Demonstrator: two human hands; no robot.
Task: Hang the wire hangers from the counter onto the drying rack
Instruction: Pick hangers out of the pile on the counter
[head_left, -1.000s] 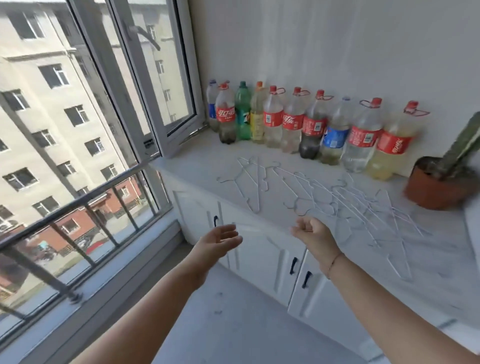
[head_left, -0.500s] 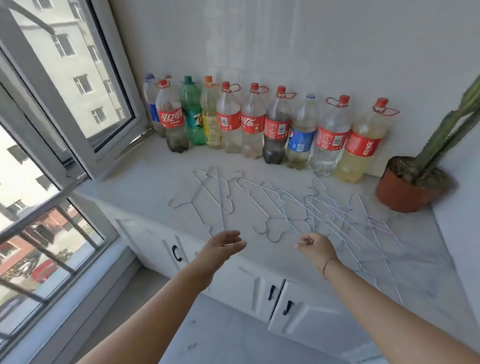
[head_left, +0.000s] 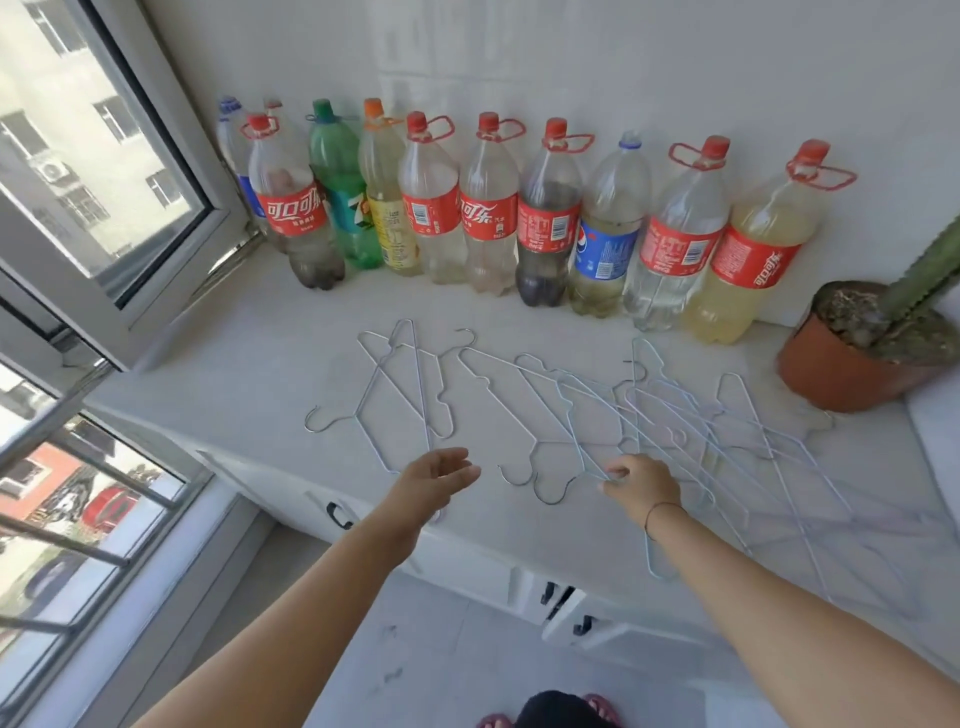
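Note:
Several wire hangers lie spread on the white counter (head_left: 244, 374). Silver ones (head_left: 415, 387) are on the left, and a tangled pile of pale blue ones (head_left: 691, 426) is on the right. My left hand (head_left: 436, 475) hovers at the counter's front edge with relaxed fingers, holding nothing, just below the silver hangers. My right hand (head_left: 641, 486) is at the near end of the blue pile. Its curled fingers and thumb pinch the wire of one blue hanger (head_left: 587, 452). No drying rack is in view.
A row of plastic drink bottles (head_left: 488, 208) stands along the back wall. A potted cactus (head_left: 841, 358) sits at the far right of the counter. An open window sash (head_left: 104, 156) juts in at the left. White cabinet doors (head_left: 467, 561) are below.
Both hands have moved forward over the counter's edge. My right hand has reached the blue hangers and closed its fingers on a wire. The view has shifted closer to the counter.

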